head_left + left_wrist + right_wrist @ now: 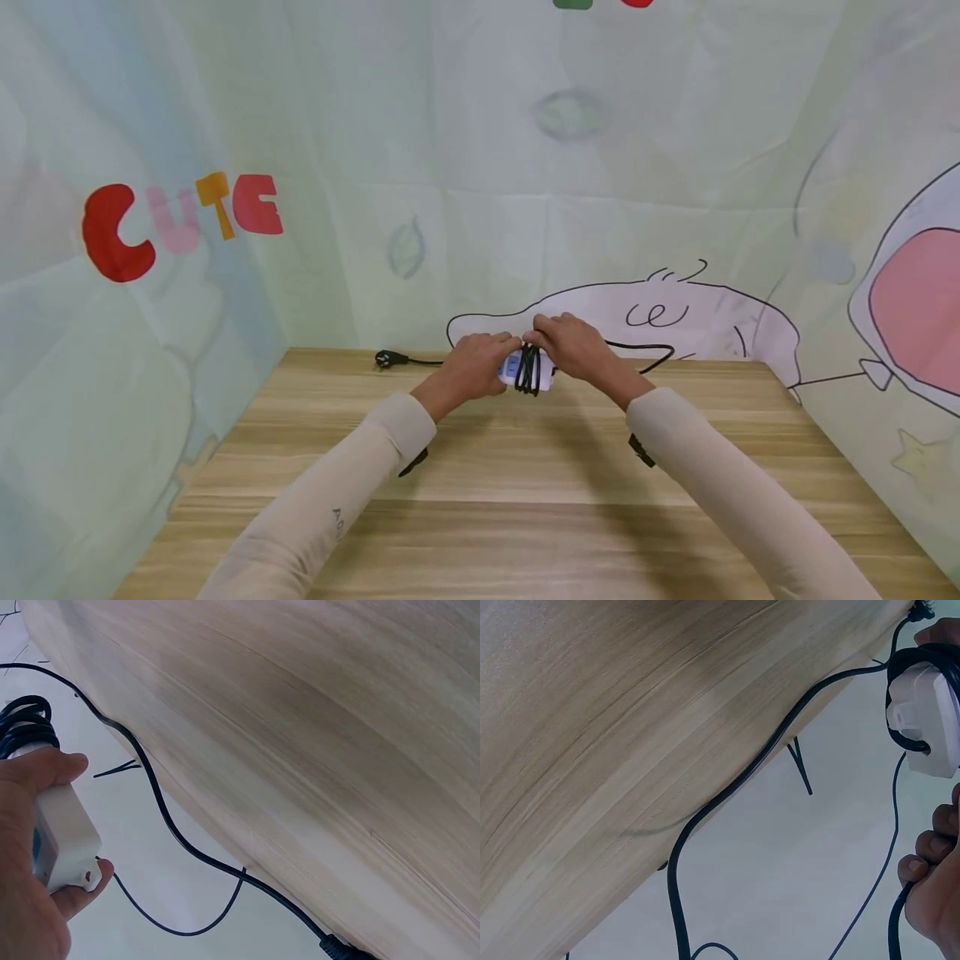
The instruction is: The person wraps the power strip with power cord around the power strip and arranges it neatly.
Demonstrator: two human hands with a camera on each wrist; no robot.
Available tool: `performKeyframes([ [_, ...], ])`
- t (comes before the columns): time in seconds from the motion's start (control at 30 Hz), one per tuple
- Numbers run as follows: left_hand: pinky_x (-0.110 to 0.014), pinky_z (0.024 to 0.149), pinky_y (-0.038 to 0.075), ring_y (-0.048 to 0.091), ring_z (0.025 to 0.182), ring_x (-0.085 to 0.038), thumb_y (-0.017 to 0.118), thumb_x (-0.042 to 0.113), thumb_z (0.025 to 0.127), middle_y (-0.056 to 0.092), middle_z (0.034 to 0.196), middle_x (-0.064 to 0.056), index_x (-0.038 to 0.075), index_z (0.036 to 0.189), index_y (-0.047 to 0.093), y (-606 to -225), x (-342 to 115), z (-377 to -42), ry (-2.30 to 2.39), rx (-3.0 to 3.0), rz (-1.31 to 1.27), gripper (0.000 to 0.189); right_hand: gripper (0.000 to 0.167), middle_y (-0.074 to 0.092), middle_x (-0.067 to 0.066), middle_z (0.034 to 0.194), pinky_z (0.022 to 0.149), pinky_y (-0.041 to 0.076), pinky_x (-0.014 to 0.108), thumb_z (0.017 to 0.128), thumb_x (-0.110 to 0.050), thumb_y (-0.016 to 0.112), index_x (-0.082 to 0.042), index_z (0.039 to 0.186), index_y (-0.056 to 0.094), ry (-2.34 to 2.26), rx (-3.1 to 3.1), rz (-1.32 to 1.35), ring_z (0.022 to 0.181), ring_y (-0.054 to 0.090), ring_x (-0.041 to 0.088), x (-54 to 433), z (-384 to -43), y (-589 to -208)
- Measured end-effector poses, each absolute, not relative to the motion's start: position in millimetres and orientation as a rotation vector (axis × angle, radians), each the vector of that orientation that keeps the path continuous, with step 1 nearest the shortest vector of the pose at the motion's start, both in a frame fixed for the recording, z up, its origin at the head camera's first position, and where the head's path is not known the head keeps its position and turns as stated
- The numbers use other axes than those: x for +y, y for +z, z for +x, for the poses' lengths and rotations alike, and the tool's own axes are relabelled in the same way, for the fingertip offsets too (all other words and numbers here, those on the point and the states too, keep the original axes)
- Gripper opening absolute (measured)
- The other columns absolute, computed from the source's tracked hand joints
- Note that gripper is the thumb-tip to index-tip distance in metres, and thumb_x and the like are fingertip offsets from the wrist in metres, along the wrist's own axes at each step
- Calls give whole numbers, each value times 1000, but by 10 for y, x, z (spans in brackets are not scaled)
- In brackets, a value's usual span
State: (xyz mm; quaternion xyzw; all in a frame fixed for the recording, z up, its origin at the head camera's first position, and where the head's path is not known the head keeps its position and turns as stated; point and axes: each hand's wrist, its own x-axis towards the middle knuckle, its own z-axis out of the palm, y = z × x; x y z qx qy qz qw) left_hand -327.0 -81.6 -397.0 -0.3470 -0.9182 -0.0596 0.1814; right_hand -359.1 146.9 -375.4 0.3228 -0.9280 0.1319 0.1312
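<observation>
A white power strip [546,379] with blue sockets is held up over the far part of the table. Several turns of its black cord [528,371] are wound round its body. My left hand [477,363] grips one end of the strip, with the thumb and fingers on either side of the white casing [67,829]. My right hand [573,343] is at the other end, its fingers curled round the black cord [895,922] beside the strip. The loose cord loops out to the right behind that hand. Farther left, the black plug [390,359] lies near the table's back edge.
The wood-grain table [495,500] runs back to a printed cloth backdrop [480,233], which also hangs along both sides. Drawn lines and letters on the cloth are flat prints. A stretch of cord lies along the table's back edge.
</observation>
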Motion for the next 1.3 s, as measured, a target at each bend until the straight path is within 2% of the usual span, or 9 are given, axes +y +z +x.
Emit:
performKeyframes([
  [0.2, -51, 90, 65, 77, 96, -31, 100, 18, 84, 80, 125, -9, 11, 146, 67, -3971, -805, -3257, -237, -2603, -979, 71, 33, 62, 5, 80, 77, 46, 43, 118, -41, 54, -13, 102, 62, 503, -2693, 977, 82, 56, 27, 1473, -3641, -3773],
  [0.23, -51, 90, 65, 77, 96, -31, 100, 18, 84, 80, 125, -10, 11, 146, 67, -3970, -802, -3255, -244, -2600, -981, 70, 38, 61, 3, 81, 77, 46, 42, 117, -49, 50, -16, 103, 62, 539, -2672, 1011, 83, 56, 25, 1515, -3757, -3864],
  [0.33, -50, 89, 65, 77, 95, -30, 100, 17, 84, 80, 122, -9, 10, 140, 69, -3969, -793, -3255, -259, -2579, -994, 65, 42, 62, 2, 83, 79, 47, 43, 118, -53, 45, -17, 104, 61, 649, -2668, 1067, 83, 55, 23, 1546, -3779, -3862],
  [0.6, -44, 83, 63, 72, 90, -24, 101, 14, 79, 79, 114, -8, 9, 124, 71, -3971, -791, -3253, -426, -2550, -1036, 54, 17, 73, 10, 107, 89, 51, 42, 118, -21, 57, -9, 114, 69, 1017, -2708, 1098, 96, 61, 24, 1612, -3749, -3761],
  [0.77, -41, 83, 61, 71, 90, -22, 99, 14, 77, 80, 113, -8, 9, 123, 72, -3993, -786, -3253, -593, -2518, -1037, 54, 20, 76, 12, 106, 95, 56, 44, 117, -13, 58, -4, 119, 76, 1090, -2687, 1066, 99, 67, 23, 1672, -3774, -3791],
  [0.9, -41, 86, 60, 72, 93, -23, 101, 16, 75, 82, 114, -8, 9, 122, 74, -4007, -769, -3266, -718, -2495, -1014, 56, 25, 81, 19, 119, 100, 57, 47, 117, -11, 57, 0, 124, 79, 1171, -2676, 1046, 106, 71, 26, 1701, -3762, -3809],
  [1.03, -40, 87, 60, 72, 96, -23, 104, 18, 72, 83, 115, -7, 11, 120, 76, -4012, -752, -3257, -880, -2505, -959, 56, 27, 81, 22, 127, 99, 56, 41, 117, -11, 58, 2, 127, 79, 1274, -2658, 1018, 108, 70, 24, 1733, -3782, -3869],
  [1.13, -41, 90, 60, 72, 100, -24, 105, 19, 73, 83, 116, -7, 13, 120, 77, -4011, -727, -3243, -1001, -2516, -913, 55, 24, 81, 25, 126, 96, 54, 32, 114, -6, 62, 5, 127, 78, 1306, -2615, 1041, 106, 70, 20, 1761, -3808, -3949],
  [1.3, -40, 90, 62, 72, 102, -25, 105, 24, 75, 82, 119, -9, 13, 124, 77, -3977, -664, -3226, -1196, -2528, -807, 58, 24, 76, 28, 110, 86, 53, 25, 95, 13, 71, 13, 119, 72, 1365, -2490, 1081, 95, 64, 11, 1785, -3778, -4056],
])
